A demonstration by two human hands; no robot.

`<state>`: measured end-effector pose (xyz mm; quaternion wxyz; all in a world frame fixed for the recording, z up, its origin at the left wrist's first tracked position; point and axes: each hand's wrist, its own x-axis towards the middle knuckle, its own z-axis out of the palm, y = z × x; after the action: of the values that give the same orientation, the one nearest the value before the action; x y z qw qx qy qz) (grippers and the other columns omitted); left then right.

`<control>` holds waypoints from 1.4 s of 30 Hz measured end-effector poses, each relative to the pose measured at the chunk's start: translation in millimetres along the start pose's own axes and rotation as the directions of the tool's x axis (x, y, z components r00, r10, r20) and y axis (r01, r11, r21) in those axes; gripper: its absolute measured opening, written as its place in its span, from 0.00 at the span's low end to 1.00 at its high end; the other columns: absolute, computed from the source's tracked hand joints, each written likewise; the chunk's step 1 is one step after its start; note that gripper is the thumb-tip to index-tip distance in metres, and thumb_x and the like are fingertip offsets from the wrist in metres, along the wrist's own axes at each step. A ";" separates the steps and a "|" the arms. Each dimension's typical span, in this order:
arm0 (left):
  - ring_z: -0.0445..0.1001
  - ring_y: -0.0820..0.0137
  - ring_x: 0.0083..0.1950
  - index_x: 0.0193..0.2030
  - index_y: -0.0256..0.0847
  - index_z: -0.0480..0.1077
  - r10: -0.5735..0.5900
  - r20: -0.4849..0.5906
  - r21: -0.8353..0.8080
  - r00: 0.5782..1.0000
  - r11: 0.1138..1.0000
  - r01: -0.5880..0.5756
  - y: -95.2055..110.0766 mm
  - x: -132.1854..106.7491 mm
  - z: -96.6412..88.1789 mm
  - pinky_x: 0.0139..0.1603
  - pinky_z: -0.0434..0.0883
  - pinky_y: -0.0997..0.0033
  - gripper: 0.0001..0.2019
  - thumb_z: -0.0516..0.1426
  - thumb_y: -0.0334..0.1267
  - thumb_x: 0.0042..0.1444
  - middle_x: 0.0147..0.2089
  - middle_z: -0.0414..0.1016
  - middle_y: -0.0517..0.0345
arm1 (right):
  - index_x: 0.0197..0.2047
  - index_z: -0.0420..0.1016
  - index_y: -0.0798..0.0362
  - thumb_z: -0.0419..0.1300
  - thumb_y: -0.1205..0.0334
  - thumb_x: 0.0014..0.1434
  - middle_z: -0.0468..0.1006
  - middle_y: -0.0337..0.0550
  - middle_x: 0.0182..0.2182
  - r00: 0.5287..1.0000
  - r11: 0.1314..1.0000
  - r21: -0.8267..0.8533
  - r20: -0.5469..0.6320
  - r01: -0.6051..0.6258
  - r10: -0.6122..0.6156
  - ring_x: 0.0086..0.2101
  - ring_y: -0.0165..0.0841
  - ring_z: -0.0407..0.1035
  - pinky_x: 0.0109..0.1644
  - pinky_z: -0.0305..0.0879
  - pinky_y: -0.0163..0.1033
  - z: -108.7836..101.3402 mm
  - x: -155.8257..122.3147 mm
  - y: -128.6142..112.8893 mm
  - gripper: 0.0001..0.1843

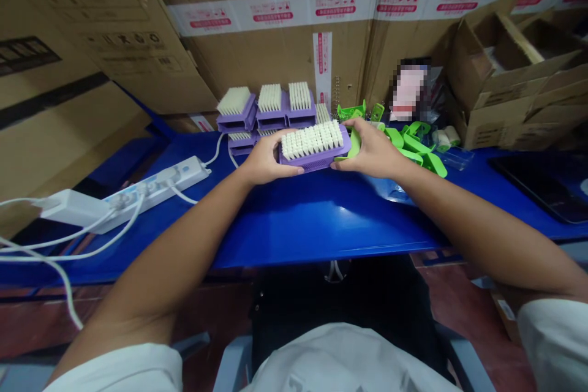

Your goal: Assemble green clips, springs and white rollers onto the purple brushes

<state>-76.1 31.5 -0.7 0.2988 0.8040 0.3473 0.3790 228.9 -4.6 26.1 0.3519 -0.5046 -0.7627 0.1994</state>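
My left hand [264, 162] grips the left end of a purple brush with white bristles [312, 144], held bristles up just above the blue table [321, 220]. At the brush's right end, my right hand [372, 150] is closed on a green plastic handle piece [353, 146] that touches the brush. Behind the brush stands a stack of several purple brushes [269, 111]. A heap of green handle pieces [416, 144] lies just right of my right hand.
A white power strip [151, 190] with white cables lies on the table's left part. Cardboard boxes [505, 73] stand at the back right, and cardboard walls rise behind. A dark tray [542, 187] lies at far right.
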 end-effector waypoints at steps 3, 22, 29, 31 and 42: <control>0.83 0.39 0.74 0.72 0.32 0.76 0.016 0.026 -0.013 1.000 1.000 -0.015 -1.7 -0.5 -1.3 0.80 0.78 0.42 0.55 0.82 0.56 0.39 0.72 0.83 0.32 | 0.65 0.75 0.52 0.84 0.46 0.38 0.86 0.59 0.60 0.999 0.999 0.035 0.033 0.028 -0.029 0.60 0.64 0.80 0.66 0.77 0.65 1.8 0.4 2.6 0.53; 0.84 0.39 0.72 0.73 0.30 0.75 0.071 0.027 0.026 0.997 0.997 -0.072 -3.4 -2.1 -9.4 0.76 0.81 0.45 0.57 0.81 0.63 0.40 0.71 0.83 0.30 | 0.62 0.73 0.48 0.86 0.51 0.37 0.84 0.45 0.49 0.991 0.968 0.231 0.071 0.095 -0.114 0.45 0.48 0.79 0.50 0.77 0.52 -7.3 5.2 10.9 0.50; 0.83 0.41 0.73 0.72 0.33 0.76 0.103 0.040 -0.015 0.994 0.995 -0.102 -2.4 -3.4 -11.9 0.77 0.79 0.45 0.56 0.83 0.61 0.39 0.71 0.84 0.32 | 0.62 0.75 0.49 0.87 0.48 0.38 0.84 0.45 0.51 0.974 0.961 0.205 0.091 0.187 -0.209 0.49 0.49 0.79 0.57 0.77 0.54 -13.2 4.6 8.4 0.50; 0.84 0.41 0.72 0.71 0.33 0.77 0.116 0.032 -0.013 0.993 0.993 -0.116 -0.6 -3.8 -11.3 0.77 0.80 0.46 0.56 0.83 0.61 0.39 0.70 0.84 0.32 | 0.62 0.75 0.48 0.87 0.48 0.38 0.84 0.45 0.52 0.971 0.955 0.222 0.094 0.196 -0.221 0.50 0.49 0.79 0.57 0.77 0.54 -14.7 4.5 8.4 0.50; 0.84 0.41 0.71 0.70 0.34 0.78 0.126 0.040 0.014 0.991 0.992 -0.127 2.0 -5.3 -10.7 0.77 0.80 0.45 0.52 0.83 0.58 0.40 0.70 0.84 0.33 | 0.63 0.73 0.49 0.88 0.42 0.38 0.84 0.51 0.57 0.957 0.951 0.223 0.149 0.214 -0.250 0.56 0.55 0.79 0.66 0.76 0.62 -8.2 5.5 17.2 0.53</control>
<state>-86.8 28.5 4.3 0.2742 0.8340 0.2930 0.3786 244.4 7.0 22.1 0.3545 -0.3527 -0.8204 0.2772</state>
